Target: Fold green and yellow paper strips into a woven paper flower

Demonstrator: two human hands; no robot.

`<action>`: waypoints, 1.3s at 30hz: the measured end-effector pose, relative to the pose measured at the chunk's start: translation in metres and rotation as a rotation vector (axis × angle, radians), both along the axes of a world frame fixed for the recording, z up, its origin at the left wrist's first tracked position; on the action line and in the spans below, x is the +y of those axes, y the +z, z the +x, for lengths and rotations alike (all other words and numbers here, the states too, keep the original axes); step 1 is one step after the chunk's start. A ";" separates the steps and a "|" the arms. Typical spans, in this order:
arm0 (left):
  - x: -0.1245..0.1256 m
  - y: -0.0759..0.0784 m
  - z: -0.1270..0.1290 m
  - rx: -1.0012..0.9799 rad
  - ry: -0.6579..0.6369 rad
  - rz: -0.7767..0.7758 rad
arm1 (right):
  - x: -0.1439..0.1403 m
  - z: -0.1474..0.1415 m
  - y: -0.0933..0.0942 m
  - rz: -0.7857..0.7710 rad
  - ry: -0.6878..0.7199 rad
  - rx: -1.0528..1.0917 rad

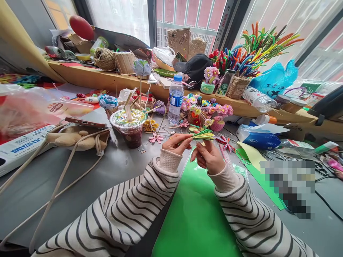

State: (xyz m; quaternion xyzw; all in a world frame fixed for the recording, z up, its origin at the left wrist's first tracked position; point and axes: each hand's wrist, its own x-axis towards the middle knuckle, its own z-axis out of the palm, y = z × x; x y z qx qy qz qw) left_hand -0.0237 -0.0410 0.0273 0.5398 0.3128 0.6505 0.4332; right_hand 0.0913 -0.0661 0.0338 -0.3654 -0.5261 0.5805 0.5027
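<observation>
My left hand [175,142] and my right hand [207,155] meet over a green sheet [193,214] on the grey table. Both pinch a small folded fan of yellow and green paper [205,135], which points to the right above the hands. The left fingers grip its narrow end from the left and the right fingers hold it from below. Both arms wear a striped cream sleeve.
A plastic cup with a dark drink [130,126] and a water bottle [175,100] stand just beyond my hands. Small craft flowers [206,112], pipe cleaners [257,46], twine [104,59], a phone on a plush bag [80,137] and tissue packs [257,137] crowd the table and wooden shelf.
</observation>
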 end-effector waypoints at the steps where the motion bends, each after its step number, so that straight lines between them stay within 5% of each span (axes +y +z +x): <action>1: -0.001 0.001 0.000 -0.009 -0.010 -0.028 | 0.000 0.000 0.000 0.001 -0.007 0.005; 10: 0.001 0.000 0.003 -0.074 -0.134 -0.282 | 0.004 0.002 -0.007 0.003 -0.097 0.044; 23: 0.005 -0.013 0.001 0.128 0.061 0.193 | 0.003 -0.001 -0.007 -0.157 0.077 0.124; 30: 0.005 -0.010 -0.002 0.193 0.087 0.201 | 0.003 -0.001 -0.007 -0.141 0.064 0.118; 39: 0.009 -0.004 -0.006 0.118 0.098 0.107 | 0.003 0.012 0.005 0.021 0.004 -0.208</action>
